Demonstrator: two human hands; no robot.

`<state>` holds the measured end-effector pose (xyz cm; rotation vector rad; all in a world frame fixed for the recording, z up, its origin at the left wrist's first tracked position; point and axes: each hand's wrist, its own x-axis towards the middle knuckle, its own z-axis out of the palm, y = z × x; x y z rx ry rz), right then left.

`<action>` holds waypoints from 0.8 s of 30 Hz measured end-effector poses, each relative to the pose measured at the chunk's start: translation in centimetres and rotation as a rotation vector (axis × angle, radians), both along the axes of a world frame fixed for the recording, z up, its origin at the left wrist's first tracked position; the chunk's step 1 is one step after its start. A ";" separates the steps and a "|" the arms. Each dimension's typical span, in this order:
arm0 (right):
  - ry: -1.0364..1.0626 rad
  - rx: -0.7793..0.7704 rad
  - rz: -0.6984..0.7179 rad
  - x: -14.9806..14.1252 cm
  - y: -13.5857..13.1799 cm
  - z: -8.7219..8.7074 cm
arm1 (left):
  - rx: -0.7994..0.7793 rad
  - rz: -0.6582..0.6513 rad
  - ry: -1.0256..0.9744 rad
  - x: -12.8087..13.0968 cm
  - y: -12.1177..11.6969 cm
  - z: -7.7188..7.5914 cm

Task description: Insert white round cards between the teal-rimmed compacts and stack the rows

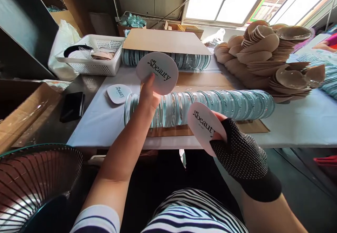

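My bare left hand (150, 94) is closed on a white rounded card (162, 76) printed "beauty", thumb on its face. In my right hand (234, 148), which wears a black dotted fingerless glove, is a similar white card (201, 124), tilted and gripped at its right edge. Both cards are raised in front of a long row of clear bluish plastic shells (226, 103), standing on edge along a cardboard sheet (250, 126). More of these cards (119, 94) lie at the row's left end. Whether each hand holds one card or a thin stack, I cannot tell.
Behind the row, a cardboard box (165, 40) covers more clear shells. Stacks of beige cups (258, 50) rise at the right. A white basket (94, 68) stands back left, near a black phone (72, 106). A fan (39, 183) is close at lower left.
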<state>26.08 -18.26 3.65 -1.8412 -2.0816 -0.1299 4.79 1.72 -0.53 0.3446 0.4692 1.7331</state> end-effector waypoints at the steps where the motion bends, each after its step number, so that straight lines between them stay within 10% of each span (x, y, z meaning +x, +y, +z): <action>1: -0.006 -0.001 -0.002 -0.1 0.0 -0.1 | 0.001 -0.006 0.006 0.0 -0.2 0.1; 16: 0.173 0.217 -0.093 1.8 -0.3 -1.7 | 0.033 0.033 0.274 0.4 -2.2 1.3; 24: 0.126 0.387 0.273 1.1 -0.1 -2.3 | -0.026 0.064 0.210 0.8 -2.4 1.5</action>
